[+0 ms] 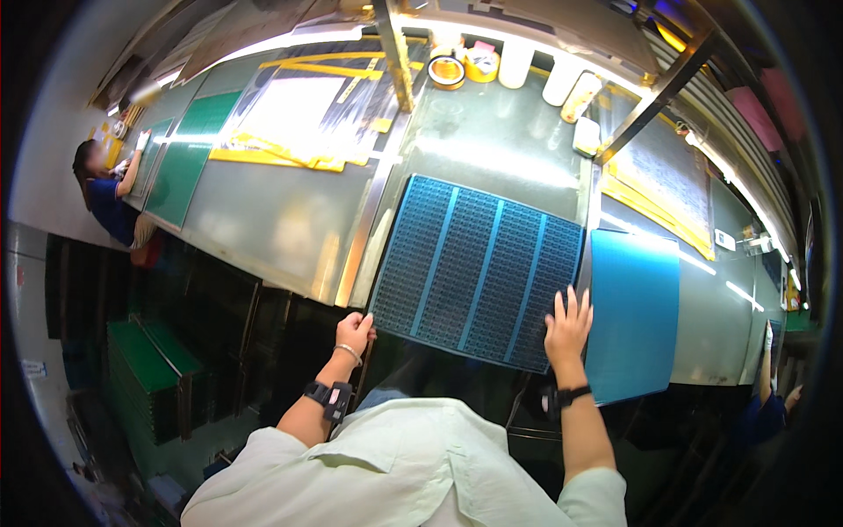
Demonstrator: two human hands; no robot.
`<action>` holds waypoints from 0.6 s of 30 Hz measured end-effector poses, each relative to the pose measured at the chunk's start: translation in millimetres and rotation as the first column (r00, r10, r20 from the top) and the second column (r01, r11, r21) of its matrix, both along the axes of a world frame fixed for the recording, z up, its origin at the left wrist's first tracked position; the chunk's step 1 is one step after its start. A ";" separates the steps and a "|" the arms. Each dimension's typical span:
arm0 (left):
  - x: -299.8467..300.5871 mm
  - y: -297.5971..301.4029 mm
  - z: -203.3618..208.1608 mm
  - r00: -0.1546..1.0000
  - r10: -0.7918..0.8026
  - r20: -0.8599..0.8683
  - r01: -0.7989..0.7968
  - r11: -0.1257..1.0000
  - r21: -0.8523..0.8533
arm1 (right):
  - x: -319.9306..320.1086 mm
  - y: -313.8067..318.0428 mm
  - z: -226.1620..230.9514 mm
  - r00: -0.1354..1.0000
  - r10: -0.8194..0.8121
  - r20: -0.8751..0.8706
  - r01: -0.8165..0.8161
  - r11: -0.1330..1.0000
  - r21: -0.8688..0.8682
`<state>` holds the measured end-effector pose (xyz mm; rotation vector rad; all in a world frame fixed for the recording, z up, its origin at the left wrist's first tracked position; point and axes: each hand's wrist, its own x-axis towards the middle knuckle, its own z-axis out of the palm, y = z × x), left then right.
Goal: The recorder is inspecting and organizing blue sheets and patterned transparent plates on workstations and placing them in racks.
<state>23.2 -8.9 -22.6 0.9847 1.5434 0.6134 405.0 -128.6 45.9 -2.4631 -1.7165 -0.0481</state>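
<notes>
A dark blue circuit board panel [479,272] with dense rows of small pattern and lighter stripes lies tilted on the bench in front of me, its near edge jutting past the bench edge. My left hand [355,331] is closed at its near left corner, fingers curled and the thumb partly hidden. Resting on the near right part of the panel, my right hand [569,327] has its fingers stretched out and spread. Just right of that hand is a plain, shiny blue sheet [634,316], also reaching past the bench edge.
Tape rolls [446,72] and white cylinders [516,63] stand along the back of the bench [492,132]. Metal posts [393,53] rise there. Yellow-edged clear sheets [290,114] lie to the left. A co-worker [110,193] works far left; another person's arm [767,364] shows far right. Green boards [154,360] stand lower left.
</notes>
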 end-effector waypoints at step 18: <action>47.9 75.9 70.6 0.396 -0.224 -0.891 0.891 0.329 0.313 | 87.9 116.5 -27.5 0.982 -0.139 0.128 0.154 0.981 -0.120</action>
